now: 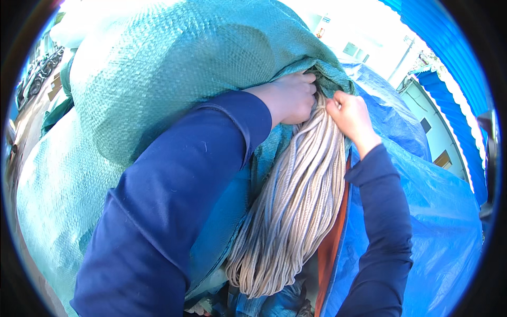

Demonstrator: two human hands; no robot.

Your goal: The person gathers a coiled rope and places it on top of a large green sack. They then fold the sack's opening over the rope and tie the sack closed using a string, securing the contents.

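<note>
Left hand (291, 98) clamped on the rope bundle (296, 201) at the green sack (158, 79) mouth, right hand (349, 117) pinching strands beside it; advise gripping the whole hank squarely to prevent tangling.

Outdoor yard: blue tarpaulin (422, 211), blue corrugated roofing (449, 47).

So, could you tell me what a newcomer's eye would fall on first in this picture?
Probably the thick bundle of pale rope hanging down the middle, with the left hand and right hand both gripping its top where it comes out of a big green woven sack. The sack fills the upper left, and a bright blue tarp spreads across the right side, with an orange strip between it and the rope.
</note>
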